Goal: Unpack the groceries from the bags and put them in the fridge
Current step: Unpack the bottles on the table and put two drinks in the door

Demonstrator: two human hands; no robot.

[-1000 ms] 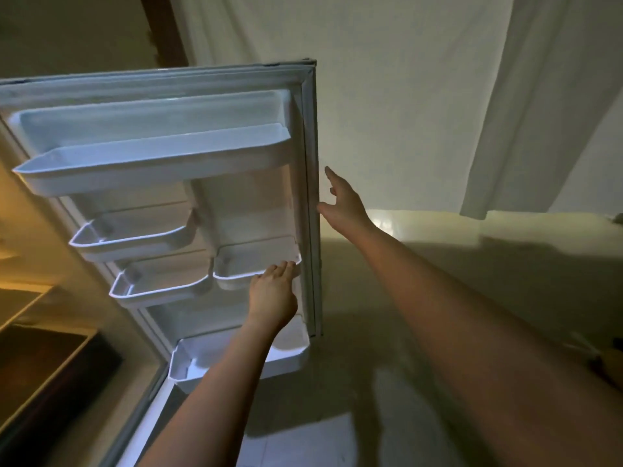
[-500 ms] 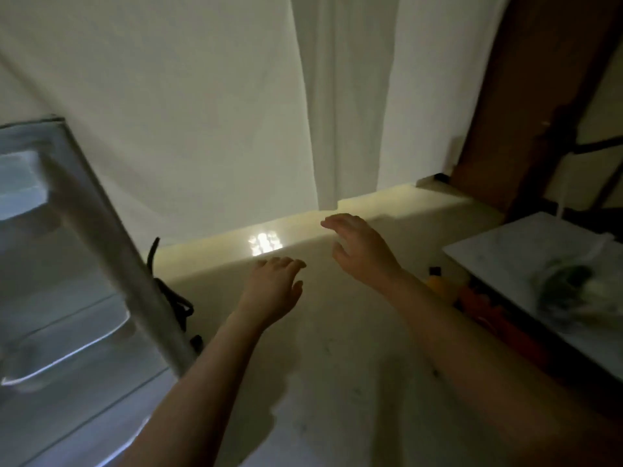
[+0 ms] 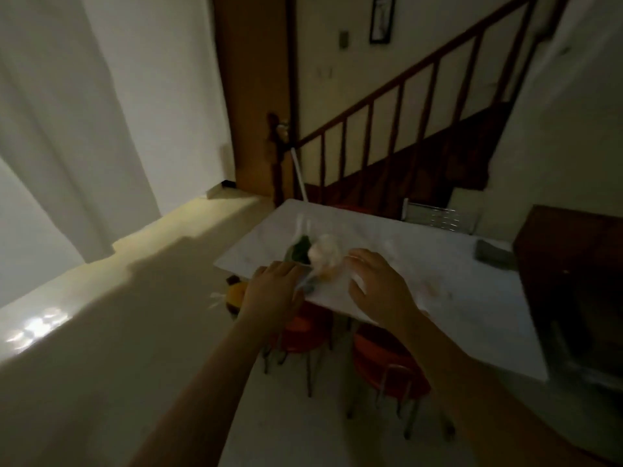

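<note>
Clear plastic grocery bags (image 3: pixel 312 256) lie near the front left corner of a white table (image 3: pixel 438 264); something green and something pale show through them, blurred. My left hand (image 3: pixel 273 291) reaches toward the bags from the left, fingers spread, just short of the plastic. To the right of the bags my right hand (image 3: pixel 377 281) hovers over the table with its fingers apart. Neither hand holds anything. The fridge is out of view.
Red stools (image 3: pixel 387 362) stand under the table's near edge. A yellow and dark object (image 3: pixel 236 293) sits low beside the table's left corner. A dark cabinet (image 3: pixel 573 281) stands at the right, a wooden stair railing (image 3: pixel 404 129) behind, white curtains (image 3: pixel 84 129) at the left.
The view has swung right from the open fridge door to the table. Both hands left the door and now reach out over the bags.
</note>
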